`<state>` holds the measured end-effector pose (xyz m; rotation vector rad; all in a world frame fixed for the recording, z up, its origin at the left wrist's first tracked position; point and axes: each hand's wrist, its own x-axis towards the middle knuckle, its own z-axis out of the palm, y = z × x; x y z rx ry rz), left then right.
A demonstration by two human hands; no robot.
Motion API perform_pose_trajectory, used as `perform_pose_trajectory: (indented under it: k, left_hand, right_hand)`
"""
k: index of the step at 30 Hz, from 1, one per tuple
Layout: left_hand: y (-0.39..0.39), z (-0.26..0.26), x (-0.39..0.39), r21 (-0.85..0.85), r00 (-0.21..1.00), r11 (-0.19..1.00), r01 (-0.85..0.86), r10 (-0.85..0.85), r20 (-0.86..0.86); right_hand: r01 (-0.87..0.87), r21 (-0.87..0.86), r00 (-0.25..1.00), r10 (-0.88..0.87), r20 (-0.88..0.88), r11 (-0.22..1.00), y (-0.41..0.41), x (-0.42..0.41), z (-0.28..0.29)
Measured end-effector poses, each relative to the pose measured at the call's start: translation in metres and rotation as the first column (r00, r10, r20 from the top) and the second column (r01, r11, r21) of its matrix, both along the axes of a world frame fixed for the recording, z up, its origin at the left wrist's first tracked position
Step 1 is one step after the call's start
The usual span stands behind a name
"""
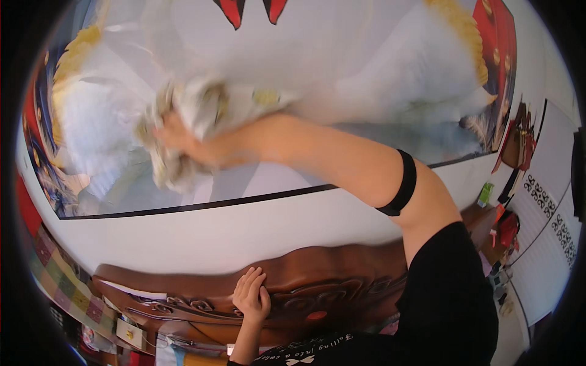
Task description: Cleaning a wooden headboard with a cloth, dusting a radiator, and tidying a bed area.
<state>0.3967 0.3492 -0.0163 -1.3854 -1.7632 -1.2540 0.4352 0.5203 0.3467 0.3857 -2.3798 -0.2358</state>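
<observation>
My right hand (176, 132) grips a pale, crumpled cloth (197, 103) against or just over a large wall picture (201, 32). Motion blur hides the exact contact. The picture has a thin dark border, white feathery shapes, and red and gold parts near its sides. My right arm reaches leftward across its lower half, with a black band (407, 183) round the arm. Below, my left hand (252, 293) rests on the top edge of a carved dark wooden headboard (334, 270), fingers slightly apart, holding nothing.
White wall (219, 242) runs between picture and headboard. At right, bags (517, 144) hang near white panels (540, 196) with black scrollwork; a green box (485, 194) and red bag (507, 228) sit lower. Checkered fabric (68, 283) and a wall socket plate (130, 334) are at lower left.
</observation>
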Motion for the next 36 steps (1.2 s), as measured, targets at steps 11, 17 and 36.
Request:
perform_pose_trajectory:
  k: [11,17,36]
  left_hand:
    - [0.000,-0.001,0.004,0.000,1.000,1.000,-0.015,0.015,0.010]
    - [0.001,-0.001,0.001,0.001,1.000,1.000,-0.026,0.026,-0.010]
    - [0.003,-0.010,0.001,0.008,0.995,0.999,-0.036,0.035,0.089]
  right_hand:
    - [0.185,-0.397,0.983,-0.167,0.080,0.899,0.103,0.137,-0.055]
    - [0.030,-0.101,0.911,-0.069,-0.406,0.994,0.141,0.186,-0.166]
    - [0.152,-0.314,0.986,-0.121,0.116,0.937,-0.057,0.093,-0.307]
